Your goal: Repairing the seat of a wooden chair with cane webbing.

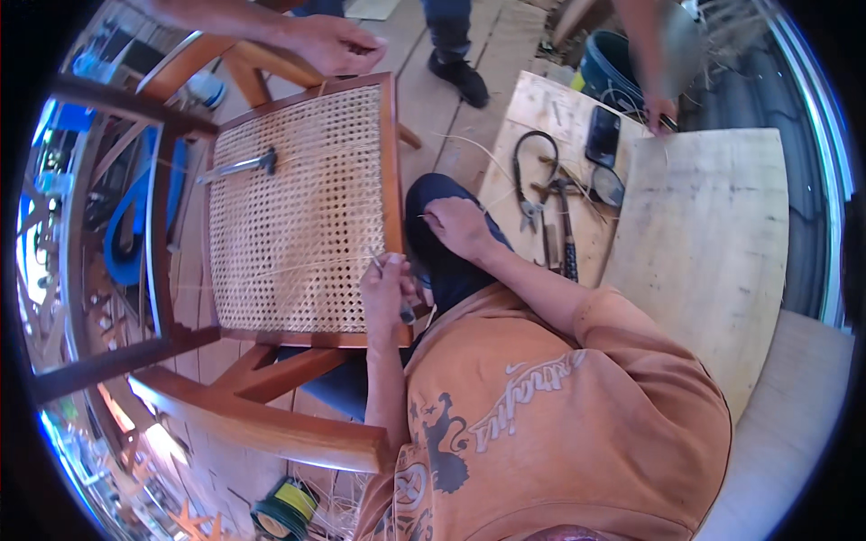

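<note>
My left hand (386,293) is closed on a thin metal tool with a dark handle (406,311) at the right edge of a cane seat (298,225) in a wooden chair lying beside me. Loose pale strands cross the weave. My right hand (456,225) is over my dark-clad knee (428,189), fingers curled, with what they hold, if anything, unclear. A hammer (266,162) lies on the upper left of the seat.
A board (514,126) at right holds pliers (532,212), another hammer (566,234) and a phone (603,135), beside a pale panel (695,234). Co-workers' hands reach in at top left (338,45) and top right (658,108). Buckets (600,63) stand behind; a can (280,509) sits below.
</note>
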`<state>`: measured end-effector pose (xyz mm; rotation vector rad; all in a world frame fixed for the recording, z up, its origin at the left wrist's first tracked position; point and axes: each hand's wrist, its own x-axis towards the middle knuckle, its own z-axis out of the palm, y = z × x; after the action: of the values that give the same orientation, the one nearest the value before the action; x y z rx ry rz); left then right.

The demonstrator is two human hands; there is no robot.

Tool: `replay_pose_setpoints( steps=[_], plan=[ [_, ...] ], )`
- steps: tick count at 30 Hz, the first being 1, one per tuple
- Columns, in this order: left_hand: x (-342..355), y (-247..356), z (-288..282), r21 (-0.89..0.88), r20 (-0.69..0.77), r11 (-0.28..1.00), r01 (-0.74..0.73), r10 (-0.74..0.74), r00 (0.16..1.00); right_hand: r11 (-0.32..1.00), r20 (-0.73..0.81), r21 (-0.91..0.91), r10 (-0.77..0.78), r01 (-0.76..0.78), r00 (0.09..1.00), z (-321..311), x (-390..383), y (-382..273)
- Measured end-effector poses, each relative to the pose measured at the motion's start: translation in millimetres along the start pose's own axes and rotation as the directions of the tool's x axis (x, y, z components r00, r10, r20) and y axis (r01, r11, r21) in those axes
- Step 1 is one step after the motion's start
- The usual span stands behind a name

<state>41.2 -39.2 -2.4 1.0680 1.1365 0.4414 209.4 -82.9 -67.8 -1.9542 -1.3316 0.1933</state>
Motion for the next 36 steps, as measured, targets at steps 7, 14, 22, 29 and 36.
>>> replay_pose_setpoints(
  steps=[7, 14, 22, 29, 36],
  plan=[
    [0.0, -1.0, 1.6, -0.041, 0.007, 0.999, -0.021, 0.021, 1.000, 1.000, -0.015, -0.003, -0.008, 0.008, 1.000, -0.7, -1.2, 2.2],
    [0.9, -5.3, 0.1, -0.058, 0.031, 0.998, -0.034, 0.036, 0.999, 1.000, -0.016, -0.014, -0.018, 0.018, 1.000, -1.4, -3.7, 2.6],
    [-1.1, -4.9, 0.6, -0.034, 0.012, 0.999, -0.017, 0.017, 1.000, 0.999, -0.045, -0.002, -0.051, 0.051, 0.998, -1.4, -4.0, 1.4],
    [0.5, -4.5, 0.4, -0.047, 0.020, 0.998, -0.036, 0.037, 0.999, 0.999, -0.013, -0.016, -0.039, 0.039, 0.999, -2.7, -2.0, 1.4],
    [2.6, -5.1, 1.2, -0.049, 0.010, 0.998, -0.046, 0.046, 0.999, 1.000, -0.009, -0.013, -0.027, 0.027, 1.000, -3.4, -2.2, 2.7]
  ],
)
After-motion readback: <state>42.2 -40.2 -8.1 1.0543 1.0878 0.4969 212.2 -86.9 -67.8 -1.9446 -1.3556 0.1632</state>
